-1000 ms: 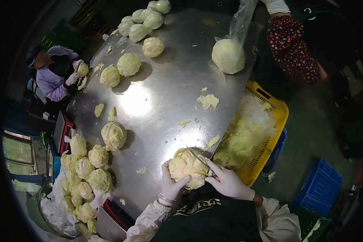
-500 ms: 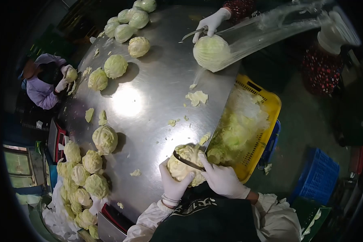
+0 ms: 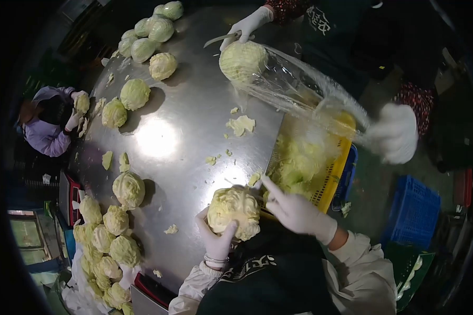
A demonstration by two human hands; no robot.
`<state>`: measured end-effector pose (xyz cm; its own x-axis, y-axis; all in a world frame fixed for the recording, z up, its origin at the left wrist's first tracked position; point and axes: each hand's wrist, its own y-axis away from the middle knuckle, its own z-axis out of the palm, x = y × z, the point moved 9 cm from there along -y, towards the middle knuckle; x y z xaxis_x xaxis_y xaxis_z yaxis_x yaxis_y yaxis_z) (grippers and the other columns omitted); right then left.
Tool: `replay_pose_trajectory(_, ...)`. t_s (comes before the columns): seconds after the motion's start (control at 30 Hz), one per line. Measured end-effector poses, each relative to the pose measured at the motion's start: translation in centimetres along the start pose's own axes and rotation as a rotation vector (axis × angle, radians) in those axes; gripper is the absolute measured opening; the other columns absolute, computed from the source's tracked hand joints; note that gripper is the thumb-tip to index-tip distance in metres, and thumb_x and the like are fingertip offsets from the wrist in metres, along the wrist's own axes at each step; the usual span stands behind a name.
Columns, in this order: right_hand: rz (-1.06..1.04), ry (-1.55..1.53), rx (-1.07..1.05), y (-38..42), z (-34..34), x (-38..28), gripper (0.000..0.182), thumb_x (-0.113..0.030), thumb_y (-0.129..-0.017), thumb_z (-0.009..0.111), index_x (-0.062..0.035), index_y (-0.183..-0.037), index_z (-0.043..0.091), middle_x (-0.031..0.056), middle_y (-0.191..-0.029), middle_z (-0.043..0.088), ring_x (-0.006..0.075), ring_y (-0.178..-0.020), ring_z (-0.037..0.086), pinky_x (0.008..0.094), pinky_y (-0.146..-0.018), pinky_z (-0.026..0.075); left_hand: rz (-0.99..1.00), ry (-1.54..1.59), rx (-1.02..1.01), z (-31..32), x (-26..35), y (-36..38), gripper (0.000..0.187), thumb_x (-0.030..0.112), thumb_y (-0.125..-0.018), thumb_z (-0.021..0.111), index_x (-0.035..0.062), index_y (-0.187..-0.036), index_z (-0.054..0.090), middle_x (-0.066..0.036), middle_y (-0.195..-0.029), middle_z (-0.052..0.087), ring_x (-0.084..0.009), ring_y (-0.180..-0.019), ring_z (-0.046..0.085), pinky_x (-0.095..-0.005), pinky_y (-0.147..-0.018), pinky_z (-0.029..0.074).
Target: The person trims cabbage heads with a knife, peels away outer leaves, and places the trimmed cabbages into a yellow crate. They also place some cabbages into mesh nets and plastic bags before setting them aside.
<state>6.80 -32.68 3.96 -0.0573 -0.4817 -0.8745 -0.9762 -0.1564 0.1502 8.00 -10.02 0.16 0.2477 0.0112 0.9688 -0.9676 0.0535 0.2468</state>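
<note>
Steel table [image 3: 194,121] held wrapped cabbages [image 3: 161,30] at eleven o'clock, unwrapped ones [image 3: 125,250] at eight! Left hand [image 3: 215,242] gripped another cabbage [image 3: 231,206]; right hand [image 3: 299,212], grip unclear.

Dim room; bright glare patches on the metal table [image 3: 194,131]; soft shadows beside cabbages [image 3: 129,190]. Fisheye curvature, black edges; co-worker's far glove [image 3: 397,134] motion-blurred.

A metal table [image 3: 194,113] bears whole cabbages [image 3: 135,94] at upper and lower left, leaf scraps [image 3: 240,125] around centre.
</note>
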Motion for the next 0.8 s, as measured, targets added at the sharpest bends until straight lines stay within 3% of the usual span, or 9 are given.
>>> replay_pose_trajectory(0.07,-0.125,0.083,-0.016,1.3,2.6,-1.5,0.066,-0.031,-0.103,0.052,-0.0012,-0.156,0.028,0.0236,-0.113,0.063,0.0394,-0.073,0.068,0.0461,-0.067,0.056,0.115,-0.154,-0.024,-0.5,0.1,-0.1,0.076,0.011,-0.079,0.084,-0.0031,-0.136,0.035,-0.017,-0.125,0.051,-0.0224,-0.115,0.056,-0.0375,-0.101,0.048)
replay_pose_trajectory(0.13,-0.049,0.164,-0.121,1.8,4.0,-1.7,0.069,-0.032,-0.103,0.051,-0.0005,-0.158,0.022,0.0282,-0.123,0.056,0.0417,-0.073,0.067,0.0462,-0.068,0.057,0.110,-0.202,-0.029,-0.5,-0.2,0.0,0.081,0.012,-0.078,0.085,-0.0039,-0.139,0.034,-0.017,-0.128,0.049,-0.0226,-0.119,0.053,-0.0371,-0.104,0.046)
replay_pose_trajectory(0.23,0.084,0.221,-0.181,2.0,4.5,-1.0,0.070,-0.028,-0.102,0.050,0.0021,-0.157,0.022,0.0277,-0.116,0.057,0.0433,-0.081,0.067,0.0496,-0.074,0.055,0.168,-0.274,-0.022,-0.3,0.0,-0.1,0.085,0.014,-0.077,0.084,-0.0054,-0.143,0.035,-0.016,-0.131,0.045,-0.0231,-0.124,0.049,-0.0388,-0.108,0.041)
replay_pose_trajectory(0.43,0.006,0.230,0.006,1.5,4.9,-0.2,0.069,-0.030,-0.102,0.051,-0.0001,-0.158,0.024,0.0251,-0.110,0.058,0.0375,-0.069,0.066,0.0469,-0.064,0.055,0.145,-0.246,-0.055,0.6,0.2,-0.1,0.081,0.012,-0.079,0.082,-0.0060,-0.142,0.035,-0.015,-0.129,0.046,-0.0228,-0.121,0.051,-0.0384,-0.106,0.044)
replay_pose_trajectory(0.57,-0.021,0.367,0.035,1.0,4.4,-1.1,0.061,-0.031,-0.102,0.052,-0.0063,-0.155,0.035,0.0188,-0.105,0.063,0.0343,-0.062,0.065,0.0435,-0.058,0.054,0.162,-0.253,-0.015,0.7,0.5,0.1,0.079,0.011,-0.080,0.082,-0.0056,-0.142,0.035,-0.015,-0.129,0.046,-0.0222,-0.120,0.051,-0.0381,-0.104,0.046)
replay_pose_trajectory(0.67,-0.006,0.371,0.136,-0.1,3.4,-1.1,0.051,-0.031,-0.103,0.052,-0.0076,-0.148,0.044,0.0158,-0.095,0.068,0.0324,-0.064,0.068,0.0435,-0.057,0.054,0.060,-0.112,-0.004,0.7,0.0,0.6,0.080,0.014,-0.080,0.082,-0.0049,-0.143,0.035,-0.016,-0.130,0.044,-0.0230,-0.121,0.050,-0.0397,-0.105,0.044)
replay_pose_trajectory(0.73,0.106,0.332,0.250,-1.6,0.6,-0.7,0.038,-0.029,-0.103,0.051,-0.0055,-0.132,0.053,0.0164,-0.082,0.071,0.0345,-0.070,0.070,0.0473,-0.061,0.054,0.469,-0.830,-0.090,2.7,2.0,2.4,0.084,0.018,-0.079,0.084,-0.0047,-0.143,0.034,-0.018,-0.132,0.043,-0.0245,-0.124,0.047,-0.0420,-0.108,0.042)
replay_pose_trajectory(0.8,0.077,0.227,0.224,-2.5,-0.2,0.6,0.038,-0.027,-0.104,0.050,-0.0045,-0.135,0.054,0.0223,-0.089,0.070,0.0409,-0.074,0.068,0.0489,-0.067,0.054,0.437,-0.838,-0.107,2.1,1.4,2.0,0.088,0.024,-0.078,0.085,-0.0042,-0.144,0.033,-0.019,-0.135,0.041,-0.0264,-0.127,0.045,-0.0442,-0.110,0.039)
